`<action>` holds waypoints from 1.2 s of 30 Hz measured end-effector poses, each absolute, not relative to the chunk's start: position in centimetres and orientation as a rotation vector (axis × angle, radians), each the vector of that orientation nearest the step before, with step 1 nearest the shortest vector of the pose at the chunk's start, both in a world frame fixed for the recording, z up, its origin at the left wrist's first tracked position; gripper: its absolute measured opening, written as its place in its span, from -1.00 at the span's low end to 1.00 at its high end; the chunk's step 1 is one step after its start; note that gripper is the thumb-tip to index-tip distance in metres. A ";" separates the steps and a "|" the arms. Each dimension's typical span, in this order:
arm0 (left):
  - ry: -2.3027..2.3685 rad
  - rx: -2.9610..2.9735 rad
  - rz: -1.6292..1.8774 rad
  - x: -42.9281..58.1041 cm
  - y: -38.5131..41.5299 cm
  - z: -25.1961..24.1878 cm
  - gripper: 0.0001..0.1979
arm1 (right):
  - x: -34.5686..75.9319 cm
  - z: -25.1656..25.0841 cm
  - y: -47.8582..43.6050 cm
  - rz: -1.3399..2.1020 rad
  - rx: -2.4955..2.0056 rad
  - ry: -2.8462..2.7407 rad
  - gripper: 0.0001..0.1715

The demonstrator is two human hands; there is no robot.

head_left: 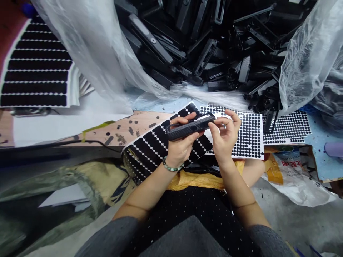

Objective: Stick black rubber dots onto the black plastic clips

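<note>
My left hand (182,142), with a green beaded bracelet on the wrist, holds a black carbon-textured phone case (187,128) lying nearly level. The fingertips of my right hand (225,137) pinch the case's right end, which has a pale strip along its edge. Beneath my hands lies a white-backed sheet of black round stickers (158,142), curling at its lower left. A second dotted sheet (249,137) lies to the right, partly under the first and my right hand.
A large heap of black cases (203,46) sits in clear plastic sheeting (88,46) ahead. More sticker sheets (37,67) (286,128) lie left and right. A stained wooden board (125,126) runs left of my hands. A printed bag (292,171) lies at lower right, and yellow cloth (198,180) rests on my lap.
</note>
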State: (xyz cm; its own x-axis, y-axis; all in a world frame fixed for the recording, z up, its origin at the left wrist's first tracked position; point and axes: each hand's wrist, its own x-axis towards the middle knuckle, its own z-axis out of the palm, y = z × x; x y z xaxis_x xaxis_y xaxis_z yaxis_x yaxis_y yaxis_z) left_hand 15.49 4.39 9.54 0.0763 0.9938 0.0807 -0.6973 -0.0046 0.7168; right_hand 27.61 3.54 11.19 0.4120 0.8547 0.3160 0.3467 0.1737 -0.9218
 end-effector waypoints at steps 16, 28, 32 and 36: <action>1.040 1.638 1.257 10.9 10.9 7.1 -0.67 | 33.3 11.4 2.8 1.320 -1.440 -1.293 -0.70; 1.620 2.126 0.826 9.3 20.8 8.8 -0.84 | 33.3 8.0 7.8 0.578 -1.976 -1.610 -0.76; 1.556 2.304 0.517 10.0 20.0 9.6 -0.68 | 33.2 6.4 10.1 0.450 -2.127 -1.629 -0.80; 1.561 2.304 0.455 10.2 20.7 9.3 -0.60 | 33.5 5.3 11.0 0.439 -2.181 -1.615 -0.87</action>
